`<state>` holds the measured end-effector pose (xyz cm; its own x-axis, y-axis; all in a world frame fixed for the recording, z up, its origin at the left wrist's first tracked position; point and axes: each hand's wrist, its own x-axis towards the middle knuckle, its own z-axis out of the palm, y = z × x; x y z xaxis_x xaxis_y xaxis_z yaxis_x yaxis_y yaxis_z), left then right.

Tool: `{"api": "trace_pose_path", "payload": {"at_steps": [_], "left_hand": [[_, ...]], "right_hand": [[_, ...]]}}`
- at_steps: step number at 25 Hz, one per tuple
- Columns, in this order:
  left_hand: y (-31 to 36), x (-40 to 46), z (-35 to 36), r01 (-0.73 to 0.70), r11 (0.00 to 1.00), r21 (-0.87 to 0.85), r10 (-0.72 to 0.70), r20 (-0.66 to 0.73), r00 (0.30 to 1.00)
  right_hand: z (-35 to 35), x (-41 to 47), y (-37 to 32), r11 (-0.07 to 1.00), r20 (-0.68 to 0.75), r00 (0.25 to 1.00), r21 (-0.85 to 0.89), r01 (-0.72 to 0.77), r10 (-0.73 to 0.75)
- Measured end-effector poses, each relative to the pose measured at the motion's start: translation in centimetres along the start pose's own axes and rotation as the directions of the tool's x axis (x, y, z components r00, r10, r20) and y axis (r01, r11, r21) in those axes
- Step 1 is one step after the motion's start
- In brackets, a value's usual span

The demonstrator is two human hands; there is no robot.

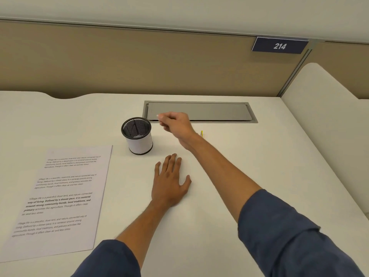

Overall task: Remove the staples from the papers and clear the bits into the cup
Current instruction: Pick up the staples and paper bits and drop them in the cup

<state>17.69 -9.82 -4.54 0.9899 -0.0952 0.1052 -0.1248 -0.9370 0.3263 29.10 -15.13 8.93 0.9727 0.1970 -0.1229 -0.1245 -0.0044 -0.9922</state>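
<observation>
One cup [137, 135], one paper [65, 196], two hands

Bare desk [229, 166] lies between cup [137, 136] and right partition [319, 116].

desk [259, 156] white | grey cable hatch [199, 111] closed | sign "214" [280, 46] on partition [119, 60]

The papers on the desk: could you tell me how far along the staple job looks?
Looks done: the papers lie flat to the left, no staple discernible. In hand: the right hand pinches its fingers just right of the cup; anything held is too small to see. The left hand rests flat. Left: dropping any bit in.
</observation>
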Motion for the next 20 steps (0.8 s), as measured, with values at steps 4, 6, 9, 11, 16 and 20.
{"api": "trace_pose_path", "payload": {"at_steps": [4,6,9,11,16,20], "left_hand": [[-0.1,0.1,0.0,0.004,1.000,0.002,-0.004,0.015,1.000],[-0.2,0.1,-0.1,0.003,1.000,0.016,-0.004,0.052,0.999],[0.1,0.0,-1.2,0.008,0.999,0.047,-0.014,0.137,0.990],[0.5,-0.2,-2.2,0.008,0.998,0.064,-0.020,0.197,0.980],[0.6,-0.4,-2.7,0.004,0.998,0.065,-0.018,0.212,0.977],[0.5,-0.2,-2.0,0.007,0.999,0.037,-0.014,0.177,0.984]], "right_hand": [[4.0,1.5,0.1,0.809,0.071,0.969,-0.537,0.239,-0.239],[5.1,1.8,0.5,0.547,0.184,0.937,-0.772,0.324,-0.296],[6.6,1.4,0.6,0.220,0.280,0.887,-0.900,0.376,-0.368],[7.3,1.2,0.8,0.137,0.288,0.871,-0.920,0.367,-0.399],[7.2,1.5,0.5,0.317,0.258,0.927,-0.886,0.339,-0.271],[7.0,0.9,0.5,0.361,0.265,0.911,-0.855,0.373,-0.315]]}}
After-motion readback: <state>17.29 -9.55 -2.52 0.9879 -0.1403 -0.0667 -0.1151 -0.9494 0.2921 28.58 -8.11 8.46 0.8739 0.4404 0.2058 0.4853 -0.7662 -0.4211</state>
